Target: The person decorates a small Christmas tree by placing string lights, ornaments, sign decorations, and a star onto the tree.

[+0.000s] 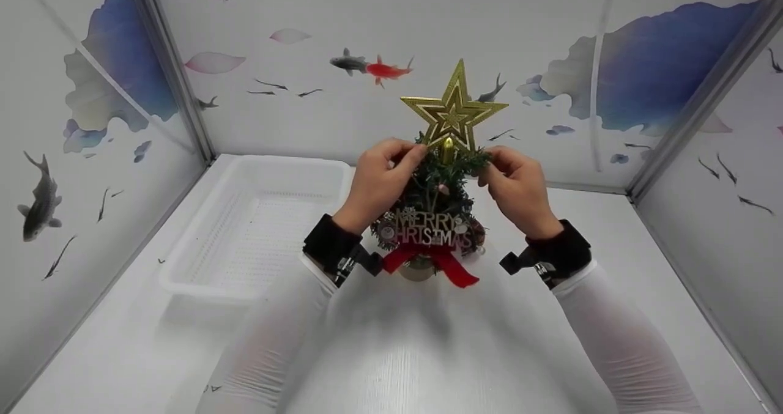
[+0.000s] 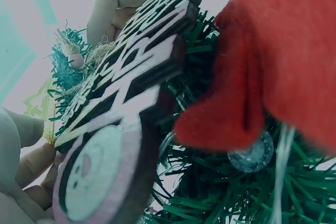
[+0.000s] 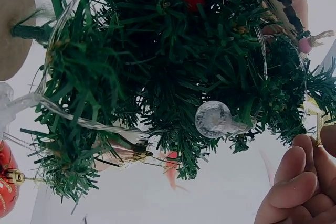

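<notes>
A small artificial Christmas tree point(image 1: 437, 184) stands upright in front of me, with a gold star point(image 1: 452, 117) at its top. My left hand point(image 1: 385, 178) pinches at a green branch tip beside the star's lower left point; the fingertips partly hide what lies between them. On the other side, my right hand point(image 1: 517, 184) pinches the end of a branch point(image 1: 477, 158) just below the star. A "Merry Christmas" sign point(image 1: 431, 229) and a red bow point(image 1: 449, 267) hang on the tree's front. Seen from the right wrist, curled fingers point(image 3: 289, 182) meet the branch tips near something gold.
To the left lies a white plastic basket point(image 1: 174, 261) with a perforated bottom. The tree has a round wooden base point(image 1: 417, 273) on the white table point(image 1: 391, 365). A clear bulb point(image 3: 212, 119) and a red ornament point(image 3: 6, 182) hang among the branches. Printed panels surround the table.
</notes>
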Motion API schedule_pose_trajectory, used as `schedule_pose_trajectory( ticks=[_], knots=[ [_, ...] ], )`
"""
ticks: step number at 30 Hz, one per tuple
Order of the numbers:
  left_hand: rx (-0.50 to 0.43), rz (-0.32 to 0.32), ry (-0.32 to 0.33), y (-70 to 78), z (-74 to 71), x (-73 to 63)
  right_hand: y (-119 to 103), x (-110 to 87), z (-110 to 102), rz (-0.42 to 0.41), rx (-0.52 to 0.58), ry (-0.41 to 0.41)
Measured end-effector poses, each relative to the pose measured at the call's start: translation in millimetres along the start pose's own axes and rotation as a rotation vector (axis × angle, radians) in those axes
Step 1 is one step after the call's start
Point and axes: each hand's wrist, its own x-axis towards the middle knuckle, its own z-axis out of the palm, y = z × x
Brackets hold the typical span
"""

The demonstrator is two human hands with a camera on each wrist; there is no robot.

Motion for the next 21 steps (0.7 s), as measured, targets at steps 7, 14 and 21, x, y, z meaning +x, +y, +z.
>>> schedule_pose_trajectory(
  ticks=[7, 14, 21],
  knots=[
    [-0.001, -0.023, -0.011, -0.7, -1.0, -0.9, 1.6, -0.3, -0.1, 0.001, -0.005, -0.009],
    [-0.007, -0.011, -0.010, -2.0, -1.3, -2.2, 1.2, -0.4, -1.5, 0.000, -0.017, 0.000],
    [-0.001, 0.013, -0.026, -4.3, -1.5, -5.6, 0.8, -1.3, -2.1, -0.006, -0.002, 0.006]
  ],
)
